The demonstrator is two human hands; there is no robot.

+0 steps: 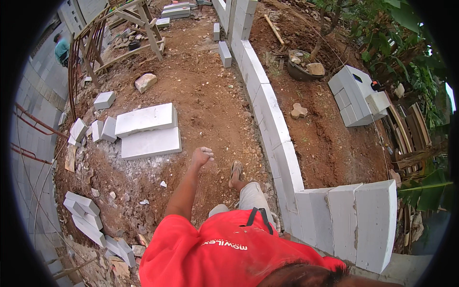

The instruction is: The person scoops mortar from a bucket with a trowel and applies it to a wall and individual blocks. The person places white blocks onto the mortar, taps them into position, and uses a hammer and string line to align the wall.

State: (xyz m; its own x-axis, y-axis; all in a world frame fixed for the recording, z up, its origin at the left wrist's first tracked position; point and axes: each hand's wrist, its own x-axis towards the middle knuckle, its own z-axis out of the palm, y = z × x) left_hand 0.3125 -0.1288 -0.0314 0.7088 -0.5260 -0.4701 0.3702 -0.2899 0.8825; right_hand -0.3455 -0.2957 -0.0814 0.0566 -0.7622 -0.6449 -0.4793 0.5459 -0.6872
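My left hand (203,156) hangs over the brown soil with its fingers loosely curled, their tips pale with dust. Nothing shows in it. To its left lie two large white lightweight blocks, the upper block (146,119) partly covering the lower block (151,142). On my other side runs a low wall of white blocks (271,112), which bends near me into a wider section (344,225). My right hand is out of view; only a bit of that arm shows at the bottom edge.
Broken block pieces (86,217) lie at the left. A wooden trestle (148,28) stands at the far left, near a person in a teal shirt (62,50). Beyond the wall are stacked blocks (351,98) and a dark tub (306,67) holding rubble. Rusty rods (36,122) jut from the left.
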